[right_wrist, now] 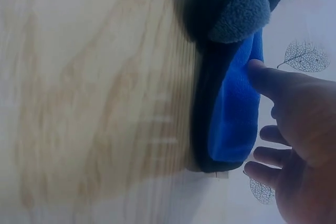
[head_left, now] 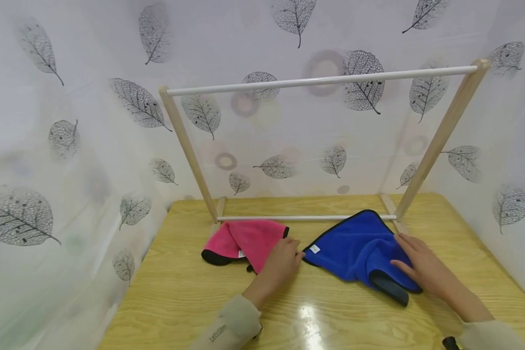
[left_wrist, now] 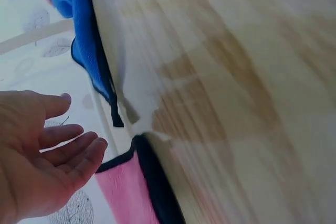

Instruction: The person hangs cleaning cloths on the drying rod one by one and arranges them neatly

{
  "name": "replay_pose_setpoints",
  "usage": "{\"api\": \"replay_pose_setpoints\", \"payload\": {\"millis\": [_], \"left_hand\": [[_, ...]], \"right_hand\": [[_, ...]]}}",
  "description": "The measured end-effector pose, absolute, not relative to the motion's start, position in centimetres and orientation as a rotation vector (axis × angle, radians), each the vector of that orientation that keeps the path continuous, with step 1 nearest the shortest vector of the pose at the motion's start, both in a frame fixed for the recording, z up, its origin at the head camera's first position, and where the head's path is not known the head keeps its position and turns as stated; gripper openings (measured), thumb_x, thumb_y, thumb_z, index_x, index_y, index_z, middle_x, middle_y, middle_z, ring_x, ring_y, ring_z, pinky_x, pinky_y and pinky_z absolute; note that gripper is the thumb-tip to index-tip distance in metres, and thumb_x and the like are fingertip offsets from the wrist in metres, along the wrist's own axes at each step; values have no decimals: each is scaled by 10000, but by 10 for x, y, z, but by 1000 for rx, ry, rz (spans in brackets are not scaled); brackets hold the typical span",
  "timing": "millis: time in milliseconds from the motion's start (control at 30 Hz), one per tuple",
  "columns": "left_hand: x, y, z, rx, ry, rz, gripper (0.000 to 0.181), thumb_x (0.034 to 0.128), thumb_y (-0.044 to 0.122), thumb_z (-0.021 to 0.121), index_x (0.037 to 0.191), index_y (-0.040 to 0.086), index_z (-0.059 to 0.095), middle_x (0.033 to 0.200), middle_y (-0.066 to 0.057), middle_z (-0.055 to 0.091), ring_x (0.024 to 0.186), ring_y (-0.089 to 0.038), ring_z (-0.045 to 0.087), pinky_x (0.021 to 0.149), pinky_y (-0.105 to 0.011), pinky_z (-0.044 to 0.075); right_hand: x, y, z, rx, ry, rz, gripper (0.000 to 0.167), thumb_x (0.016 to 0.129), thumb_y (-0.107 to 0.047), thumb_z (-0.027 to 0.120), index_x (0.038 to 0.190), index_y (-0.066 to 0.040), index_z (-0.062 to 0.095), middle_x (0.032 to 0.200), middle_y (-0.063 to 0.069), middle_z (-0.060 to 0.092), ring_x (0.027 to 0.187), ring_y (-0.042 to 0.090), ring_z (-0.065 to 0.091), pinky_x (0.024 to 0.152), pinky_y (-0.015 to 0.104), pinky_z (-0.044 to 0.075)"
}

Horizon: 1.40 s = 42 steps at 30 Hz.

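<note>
A pink cloth (head_left: 253,238) with black edging lies folded over itself on the left of the table. My left hand (head_left: 282,262) is at its right edge, and in the left wrist view the fingers are relaxed with nothing held. To the right lies a rumpled blue cloth (head_left: 345,248) with black edging, a white tag and one corner turned over to a dark grey underside (right_wrist: 244,14). My right hand (head_left: 424,265) rests at the blue cloth's right side, thumb against the fabric in the right wrist view, the other fingers loosely extended.
Behind the cloths stands a rack with wooden side posts (head_left: 437,131), a white top bar (head_left: 323,81) and a white lower bar (head_left: 306,218). A pale leaf-patterned curtain (head_left: 92,194) surrounds the wood-grain table (head_left: 166,296) at the back and sides.
</note>
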State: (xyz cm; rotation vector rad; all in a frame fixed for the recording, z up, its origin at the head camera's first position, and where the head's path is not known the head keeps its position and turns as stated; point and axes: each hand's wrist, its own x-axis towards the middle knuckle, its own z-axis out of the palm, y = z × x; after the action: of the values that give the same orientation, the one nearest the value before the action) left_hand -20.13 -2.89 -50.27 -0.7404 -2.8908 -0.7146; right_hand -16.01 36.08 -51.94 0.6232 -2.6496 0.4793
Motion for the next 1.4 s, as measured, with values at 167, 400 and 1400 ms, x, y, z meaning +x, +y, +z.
{"api": "replay_pose_setpoints", "payload": {"millis": [167,400,1400], "left_hand": [[-206,-15,-509,-718,-2907,-679,325,1034,231,663,1233,-21,709,1234,-157,670,1183,-289,619,993,-391,537],[-208,-6,-516,-731,-2886,-585,267,1011,224,694,1128,-14,729,1108,-116,660,1107,-254,606,937,-345,548],[-230,1,-521,-570,-2966,-835,75,821,172,860,812,134,795,811,-13,702,844,-203,663,764,-299,523]], "right_hand": [[-163,356,-520,608,-2680,495,683,856,-158,837,1376,161,530,1374,365,506,1233,548,467,1010,684,392],[-167,350,-522,613,-2684,495,672,825,-183,859,1342,136,571,1354,389,522,1204,587,488,931,711,417],[-133,323,-518,546,-2940,331,579,847,-292,854,1230,98,664,1165,297,625,1068,513,613,784,664,525]]}}
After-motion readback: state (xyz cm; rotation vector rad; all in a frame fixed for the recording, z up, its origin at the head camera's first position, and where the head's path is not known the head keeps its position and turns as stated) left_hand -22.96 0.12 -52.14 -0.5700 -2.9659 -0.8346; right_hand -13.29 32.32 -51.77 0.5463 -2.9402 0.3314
